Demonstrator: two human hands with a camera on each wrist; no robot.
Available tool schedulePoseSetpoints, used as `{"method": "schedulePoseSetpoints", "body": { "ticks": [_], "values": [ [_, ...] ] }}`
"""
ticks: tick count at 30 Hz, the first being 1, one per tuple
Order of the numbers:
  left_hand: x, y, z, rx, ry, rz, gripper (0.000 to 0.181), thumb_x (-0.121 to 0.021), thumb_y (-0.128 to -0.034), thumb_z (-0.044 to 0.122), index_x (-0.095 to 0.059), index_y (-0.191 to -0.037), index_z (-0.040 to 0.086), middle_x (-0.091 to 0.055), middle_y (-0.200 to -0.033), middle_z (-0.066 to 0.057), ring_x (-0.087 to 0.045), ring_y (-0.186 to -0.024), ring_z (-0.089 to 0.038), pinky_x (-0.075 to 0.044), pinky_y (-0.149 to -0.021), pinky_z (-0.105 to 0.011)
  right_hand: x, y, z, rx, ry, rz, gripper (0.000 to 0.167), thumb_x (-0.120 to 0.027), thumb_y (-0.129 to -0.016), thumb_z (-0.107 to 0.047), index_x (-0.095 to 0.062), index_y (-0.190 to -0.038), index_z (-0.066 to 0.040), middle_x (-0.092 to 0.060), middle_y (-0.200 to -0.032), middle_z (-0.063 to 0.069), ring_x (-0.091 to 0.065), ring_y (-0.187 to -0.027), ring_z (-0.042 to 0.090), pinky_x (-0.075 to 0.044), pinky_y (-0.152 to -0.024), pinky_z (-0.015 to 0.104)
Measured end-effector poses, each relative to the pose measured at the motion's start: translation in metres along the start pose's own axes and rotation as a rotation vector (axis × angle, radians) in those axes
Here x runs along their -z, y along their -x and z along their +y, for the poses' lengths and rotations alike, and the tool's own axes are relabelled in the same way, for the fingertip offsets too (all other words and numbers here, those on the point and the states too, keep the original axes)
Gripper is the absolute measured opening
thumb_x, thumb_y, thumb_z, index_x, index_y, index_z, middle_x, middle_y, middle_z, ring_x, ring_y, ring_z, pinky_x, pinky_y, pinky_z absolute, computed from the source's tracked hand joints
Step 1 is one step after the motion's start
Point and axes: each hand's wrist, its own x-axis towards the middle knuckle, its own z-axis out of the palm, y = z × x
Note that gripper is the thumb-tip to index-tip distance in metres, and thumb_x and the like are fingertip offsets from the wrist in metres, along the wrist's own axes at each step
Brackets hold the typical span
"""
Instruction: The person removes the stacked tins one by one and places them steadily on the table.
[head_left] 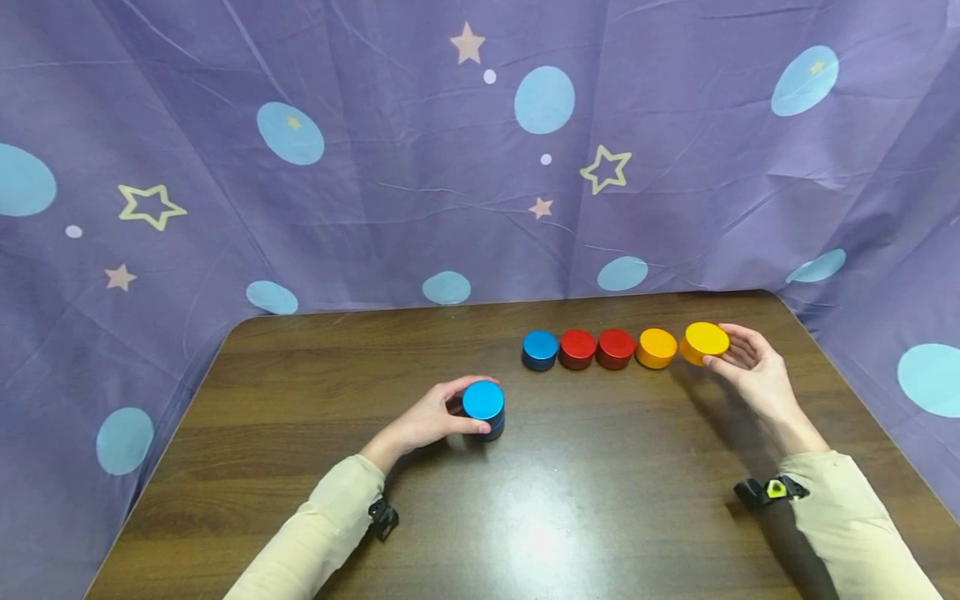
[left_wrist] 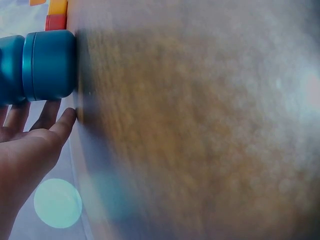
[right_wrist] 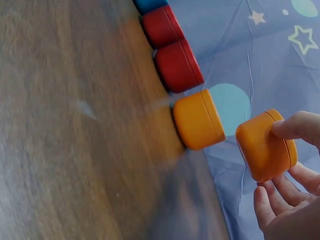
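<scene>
My left hand (head_left: 435, 417) grips a small round blue lidded tin (head_left: 483, 400) between thumb and fingers. Directly below it, a second blue tin (left_wrist: 50, 65) stands on the table, and the two look touching or nearly so. At the right, my right hand (head_left: 757, 375) pinches a yellow lidded tin (right_wrist: 265, 145) by its side, lifted off the table and slightly tilted. Just left of that tin stands another yellow tin (head_left: 656, 348), with a narrow gap between them in the right wrist view.
Leftward from the standing yellow tin, a row continues with two red tins (head_left: 615, 348) and a blue tin (head_left: 540, 350) along the back of the brown wooden table (head_left: 337, 367). A purple patterned curtain (head_left: 390, 167) hangs behind the table's far edge.
</scene>
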Motion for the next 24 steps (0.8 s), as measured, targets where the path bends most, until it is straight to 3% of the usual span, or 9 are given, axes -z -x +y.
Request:
{"method": "schedulePoseSetpoints", "body": {
  "ticks": [6,9,17,24],
  "values": [
    [-0.001,0.000,-0.001,0.008,0.006,0.007,0.065,-0.076,-0.0811,0.000,-0.047,-0.140,0.000,-0.056,-0.134,-0.008,-0.049,-0.123,-0.022,-0.035,-0.105,-0.044,0.006,-0.004,0.010,-0.023,0.058,0.016,0.046,-0.067,-0.082,0.014,-0.054,-0.122,-0.005,-0.058,-0.110,-0.009,-0.055,-0.101,0.001,-0.044,-0.084,0.009],
    [-0.002,0.000,0.000,0.012,0.017,0.010,0.066,-0.076,-0.0802,-0.003,-0.047,-0.139,-0.002,-0.055,-0.134,-0.011,-0.050,-0.123,-0.024,-0.036,-0.104,-0.043,0.009,-0.005,0.015,-0.044,0.137,0.011,0.045,-0.066,-0.084,0.012,-0.053,-0.121,-0.009,-0.056,-0.109,-0.013,-0.053,-0.099,-0.002,-0.043,-0.082,0.007],
    [-0.005,0.007,0.027,0.011,0.027,0.011,0.062,-0.075,-0.0807,-0.003,-0.048,-0.137,-0.006,-0.057,-0.130,-0.014,-0.052,-0.119,-0.026,-0.039,-0.102,-0.042,0.014,-0.011,0.024,-0.089,0.215,-0.014,0.044,-0.067,-0.086,0.007,-0.052,-0.123,-0.012,-0.053,-0.108,-0.018,-0.050,-0.100,-0.005,-0.041,-0.084,0.008],
    [-0.005,0.007,0.030,0.008,0.004,0.012,0.062,-0.076,-0.0810,-0.001,-0.048,-0.136,-0.005,-0.057,-0.130,-0.014,-0.052,-0.119,-0.025,-0.038,-0.103,-0.043,0.013,-0.014,0.029,-0.121,0.308,-0.028,0.043,-0.068,-0.088,0.001,-0.049,-0.126,-0.006,-0.052,-0.103,-0.022,-0.051,-0.093,-0.008,-0.040,-0.080,0.007]
  ]
}}
